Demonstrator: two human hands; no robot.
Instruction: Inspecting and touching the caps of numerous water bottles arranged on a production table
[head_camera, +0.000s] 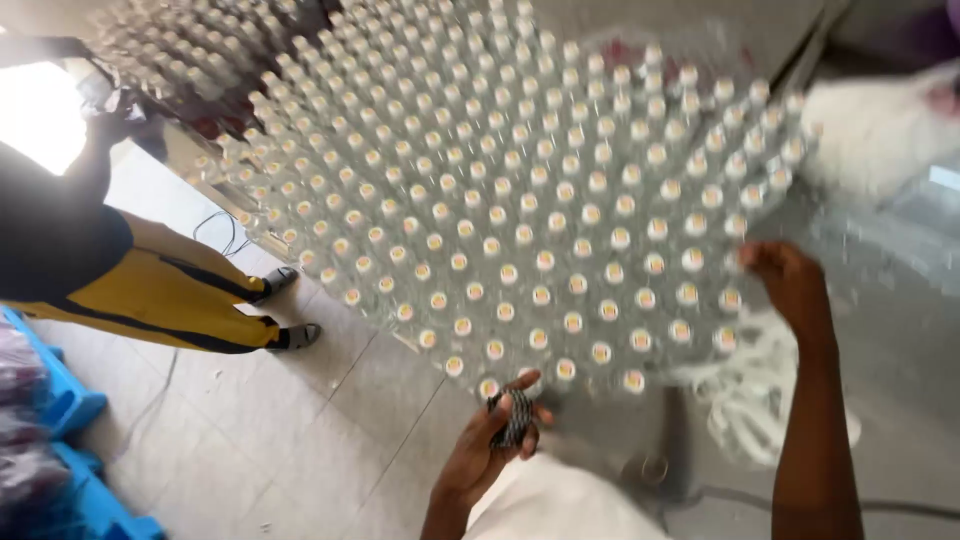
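Right above our left hand (492, 440) stands a big crowd of small clear bottles (520, 190) with pale caps, packed side by side in rows on the bench (900, 320). Our left grip is clenched around a dark braided strap (515, 415). That strap sits just under the nearest row of bottles, at the front edge of the crowd. The closest caps are almost touching our knuckles.

Our right hand (790, 280) is up at the right edge of the crowd, just beside the outer bottles. The picture is blurry there, so we cannot tell if that grip is closed or loose, or if it holds anything. Below that hand lies a heap of white cord (750, 390) on the grey top.

To the left of our left grip the bottles stop and the bench edge drops away. Past that edge is a pale tiled floor (300, 430) with lots of open room. Farther left another person (150, 290) stands on the floor in yellow trousers with a black stripe and dark sandals, well away from our hands. A blue crate (70, 470) sits in the far left corner of the floor.

To the right of our right grip there is some bare grey bench, and a fuzzy white thing (880, 130) lies beyond it.
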